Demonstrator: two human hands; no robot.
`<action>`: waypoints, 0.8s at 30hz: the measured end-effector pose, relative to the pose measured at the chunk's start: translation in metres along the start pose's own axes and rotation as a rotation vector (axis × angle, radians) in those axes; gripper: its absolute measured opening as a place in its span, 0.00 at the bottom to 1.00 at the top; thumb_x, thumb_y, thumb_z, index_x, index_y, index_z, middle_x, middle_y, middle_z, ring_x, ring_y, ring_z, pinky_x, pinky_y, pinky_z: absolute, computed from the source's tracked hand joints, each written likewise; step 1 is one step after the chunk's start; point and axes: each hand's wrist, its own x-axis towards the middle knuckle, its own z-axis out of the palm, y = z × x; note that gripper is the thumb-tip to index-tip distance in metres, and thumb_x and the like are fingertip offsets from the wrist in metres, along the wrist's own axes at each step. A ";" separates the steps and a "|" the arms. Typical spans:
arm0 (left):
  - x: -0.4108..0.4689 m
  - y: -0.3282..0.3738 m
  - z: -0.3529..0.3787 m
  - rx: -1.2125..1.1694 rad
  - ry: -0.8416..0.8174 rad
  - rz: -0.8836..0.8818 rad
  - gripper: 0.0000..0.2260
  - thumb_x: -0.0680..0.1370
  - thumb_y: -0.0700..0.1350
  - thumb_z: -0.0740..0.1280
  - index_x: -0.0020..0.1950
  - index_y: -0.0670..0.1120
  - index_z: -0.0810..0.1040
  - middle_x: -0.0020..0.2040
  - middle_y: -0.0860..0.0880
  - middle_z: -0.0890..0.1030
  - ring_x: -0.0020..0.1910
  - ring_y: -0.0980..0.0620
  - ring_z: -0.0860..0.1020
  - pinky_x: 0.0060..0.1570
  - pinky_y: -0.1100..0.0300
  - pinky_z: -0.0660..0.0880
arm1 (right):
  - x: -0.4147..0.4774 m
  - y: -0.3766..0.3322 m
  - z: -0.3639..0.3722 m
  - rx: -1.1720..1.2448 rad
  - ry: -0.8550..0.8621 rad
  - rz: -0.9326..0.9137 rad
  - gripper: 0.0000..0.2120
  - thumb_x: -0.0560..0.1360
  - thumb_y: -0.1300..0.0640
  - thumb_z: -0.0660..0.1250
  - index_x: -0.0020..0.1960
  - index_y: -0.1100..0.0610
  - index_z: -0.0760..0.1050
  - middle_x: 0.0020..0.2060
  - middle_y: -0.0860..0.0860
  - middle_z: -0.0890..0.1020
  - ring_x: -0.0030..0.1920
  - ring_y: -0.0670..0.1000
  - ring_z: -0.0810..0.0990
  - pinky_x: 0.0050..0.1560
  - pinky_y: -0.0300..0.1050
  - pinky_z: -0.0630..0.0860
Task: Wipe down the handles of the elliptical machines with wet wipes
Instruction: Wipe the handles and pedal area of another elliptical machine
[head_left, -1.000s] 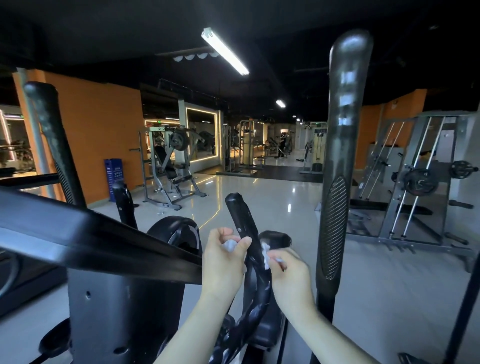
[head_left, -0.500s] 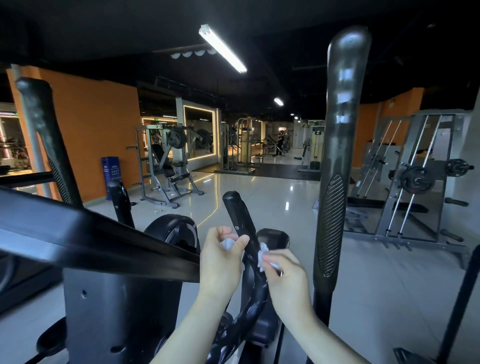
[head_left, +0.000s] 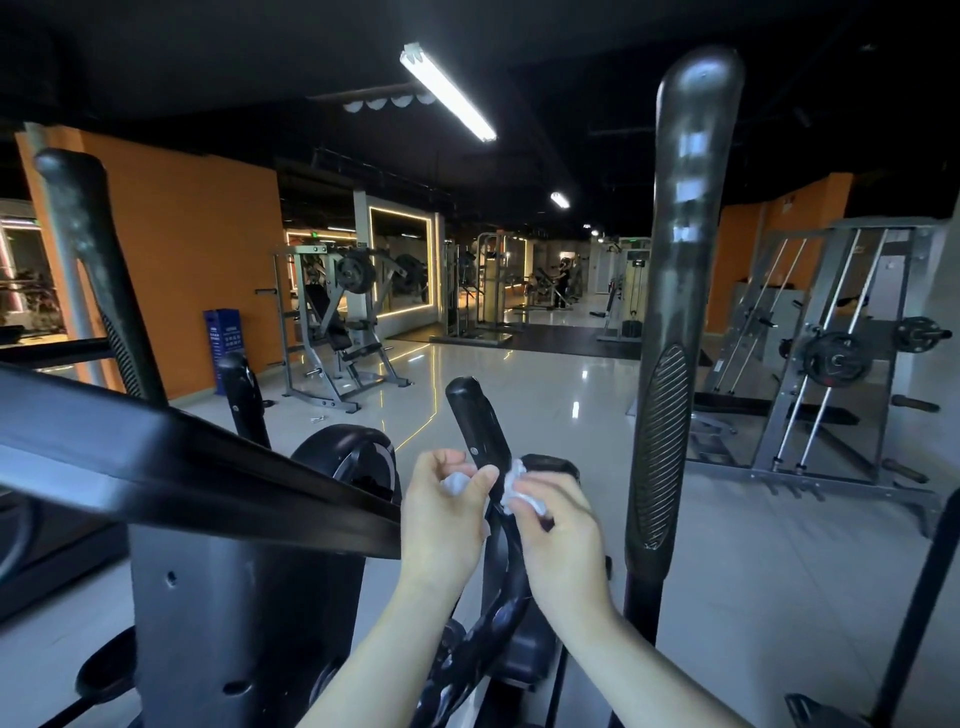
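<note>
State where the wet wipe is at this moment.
In the head view, low and centre, the white wet wipe is wrapped around the short black curved handle, pinched between the left hand and right hand.

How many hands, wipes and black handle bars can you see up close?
Hands: 2, the left hand and the right hand
White wet wipes: 1, the wipe wrapped on the short handle
Short curved handles: 2, one being wiped, one further left
Tall upright handles: 2, one on the right, one on the left
Total: 7
</note>
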 end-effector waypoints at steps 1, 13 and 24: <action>0.000 -0.001 0.000 -0.003 -0.004 0.000 0.09 0.78 0.46 0.74 0.53 0.50 0.75 0.49 0.52 0.81 0.25 0.53 0.76 0.39 0.49 0.80 | -0.009 0.008 -0.002 -0.038 0.007 -0.016 0.12 0.76 0.70 0.73 0.48 0.53 0.86 0.50 0.38 0.81 0.55 0.42 0.82 0.54 0.29 0.73; 0.000 -0.001 0.000 0.020 -0.008 0.023 0.09 0.78 0.47 0.73 0.53 0.51 0.75 0.49 0.54 0.81 0.25 0.59 0.76 0.41 0.47 0.81 | 0.002 -0.009 -0.005 -0.003 0.022 0.107 0.12 0.75 0.68 0.72 0.42 0.52 0.84 0.47 0.46 0.82 0.53 0.46 0.83 0.53 0.34 0.75; 0.000 -0.007 0.000 0.024 0.015 -0.014 0.10 0.76 0.52 0.74 0.51 0.57 0.75 0.48 0.58 0.81 0.40 0.46 0.81 0.50 0.39 0.81 | -0.049 0.030 -0.020 -0.176 -0.096 0.339 0.19 0.73 0.66 0.75 0.38 0.41 0.84 0.39 0.42 0.80 0.40 0.46 0.80 0.47 0.41 0.76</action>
